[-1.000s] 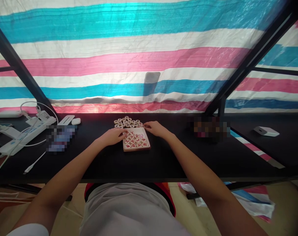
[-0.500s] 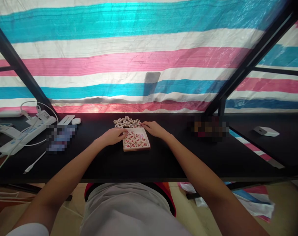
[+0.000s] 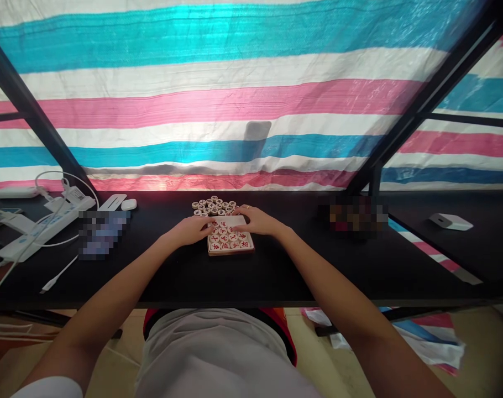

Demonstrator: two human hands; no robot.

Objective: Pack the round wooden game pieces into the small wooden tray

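A square white box (image 3: 246, 241) with a tan rim at its base lies on the black desk, holding round Chinese chess pieces (image 3: 224, 238) with red characters, set in rows. My left hand (image 3: 185, 230) reaches over its upper left side, fingers drawn together on a red piece in the far corner. Over the upper right side is my right hand (image 3: 260, 220), thumb above the red pieces and fingers stretched beyond the far edge, apart from the thumb. Just behind the box sit several black-lettered chess pieces (image 3: 212, 205) in a cluster, close to my right fingertips.
At left are a white power strip (image 3: 48, 229) with cables, a blurred-out phone-like object (image 3: 104, 235), and a small white case (image 3: 129, 204). A blurred-out item (image 3: 355, 217) lies at right. A white charger (image 3: 450, 222) is on the far-right surface. Striped sheeting (image 3: 218, 105) hangs behind.
My right hand has shifted slightly left, its thumb now over the box and its fingers spread from it. My left hand stays at the same corner.
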